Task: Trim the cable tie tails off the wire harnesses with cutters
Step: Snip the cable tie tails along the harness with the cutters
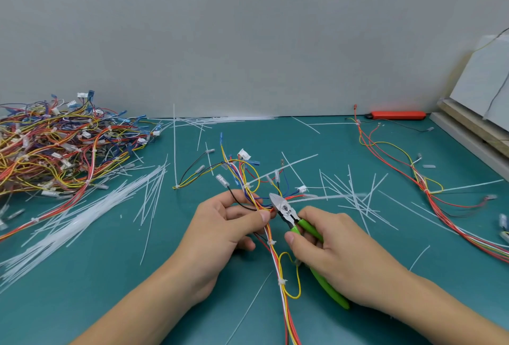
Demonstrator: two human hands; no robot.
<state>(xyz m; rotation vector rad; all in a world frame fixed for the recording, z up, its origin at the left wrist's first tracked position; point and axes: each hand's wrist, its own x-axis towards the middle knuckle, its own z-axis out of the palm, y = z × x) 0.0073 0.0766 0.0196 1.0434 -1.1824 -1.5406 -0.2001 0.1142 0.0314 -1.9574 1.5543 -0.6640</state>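
Just above the green bench [110, 262], the wire harness [271, 237] is being pinched by the left hand [220, 223], its long axis running toward the viewer, while the cutters [286, 213], gripped by the right hand [327, 251], are being angled in from the right, nose beside the pinch.

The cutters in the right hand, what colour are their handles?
Bright green handles on the cutters, gripped by the right hand; seen in the head view.
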